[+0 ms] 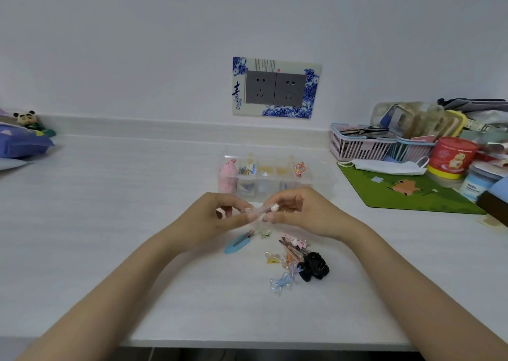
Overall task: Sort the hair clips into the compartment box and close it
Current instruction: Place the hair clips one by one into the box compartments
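Both hands meet above the white table, just in front of the clear compartment box point(324, 180). My left hand point(220, 215) and my right hand point(299, 212) pinch the two ends of one pale, translucent hair clip point(265, 210) with a small white bead. The box stands open and holds a pink fluffy piece point(228, 175) and several small clips in its cells. Loose clips lie below the hands: a blue flat clip point(237, 244), a pink clip bundle point(292, 244), a yellow clip point(272, 258), a light blue bow point(283, 281) and a black claw clip point(313, 267).
A green mat point(406, 193) with a white face mask point(384, 167) lies at the right. Pink baskets point(360, 147), a red tub point(453, 156) and jars crowd the right rear. A blue pouch point(22, 142) sits far left. The table's front edge point(247, 344) runs below.
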Tool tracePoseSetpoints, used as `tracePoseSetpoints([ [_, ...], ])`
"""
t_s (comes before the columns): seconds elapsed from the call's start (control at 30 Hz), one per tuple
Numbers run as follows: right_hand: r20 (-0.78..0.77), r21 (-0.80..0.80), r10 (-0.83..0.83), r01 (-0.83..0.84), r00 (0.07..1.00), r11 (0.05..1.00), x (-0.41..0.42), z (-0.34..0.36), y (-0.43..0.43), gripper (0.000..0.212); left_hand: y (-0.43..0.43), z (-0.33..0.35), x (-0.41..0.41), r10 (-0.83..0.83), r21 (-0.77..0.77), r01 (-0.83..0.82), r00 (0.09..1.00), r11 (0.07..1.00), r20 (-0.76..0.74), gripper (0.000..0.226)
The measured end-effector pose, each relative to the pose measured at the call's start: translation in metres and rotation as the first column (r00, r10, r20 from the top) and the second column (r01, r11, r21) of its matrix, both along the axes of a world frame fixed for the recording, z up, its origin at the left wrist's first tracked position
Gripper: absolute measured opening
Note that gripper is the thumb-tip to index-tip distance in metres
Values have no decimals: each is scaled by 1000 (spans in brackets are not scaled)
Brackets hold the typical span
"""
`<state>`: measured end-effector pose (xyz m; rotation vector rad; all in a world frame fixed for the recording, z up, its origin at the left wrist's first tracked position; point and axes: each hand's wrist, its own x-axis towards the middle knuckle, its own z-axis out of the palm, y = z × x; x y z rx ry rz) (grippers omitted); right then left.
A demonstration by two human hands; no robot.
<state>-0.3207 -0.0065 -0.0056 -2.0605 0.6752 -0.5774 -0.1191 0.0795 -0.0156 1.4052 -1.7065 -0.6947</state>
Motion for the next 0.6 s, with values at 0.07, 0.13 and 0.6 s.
tracePoseSetpoints([
  [0.07,101,34,-42,38,994,999,1,1,0,13,0,1,-4,-22,-2,22,998,1000,-60,31],
  [0.13,142,7,-73,73,987,997,3,3,1,13,-1,1,-9,-47,-4,47,997,999,-63,31],
  [0.6,28,-241,-447,440,894,865,10,40,-75,18,-8,-10,9,51,43,-57,990,997,129,15],
])
